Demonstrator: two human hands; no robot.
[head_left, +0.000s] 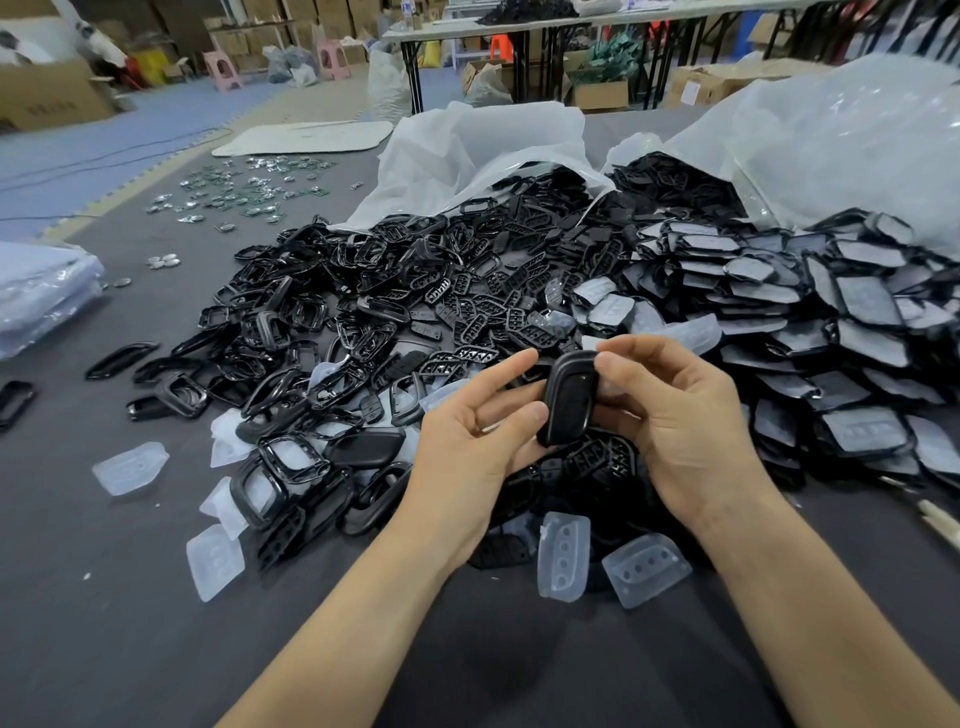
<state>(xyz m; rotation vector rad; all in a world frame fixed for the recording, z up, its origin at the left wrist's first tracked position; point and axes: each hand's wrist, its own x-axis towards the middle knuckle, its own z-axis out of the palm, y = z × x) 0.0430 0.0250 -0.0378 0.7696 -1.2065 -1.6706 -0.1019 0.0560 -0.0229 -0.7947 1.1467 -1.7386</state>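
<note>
Centrally, both hands grasp an oval black plastic key-fob shell (567, 399) upright; left hand (470, 441) pinches its near-left edge; right hand (670, 415) grips its far-right edge above the grey counter (130, 597).

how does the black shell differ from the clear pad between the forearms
The shell is opaque, glossy black; the pad is milky and translucent. The shell is held up by the left hand and right hand; the pad lies flat on the table. The pad shows a row of dimples; the shell looks plain. Both have rounded outlines.
</note>
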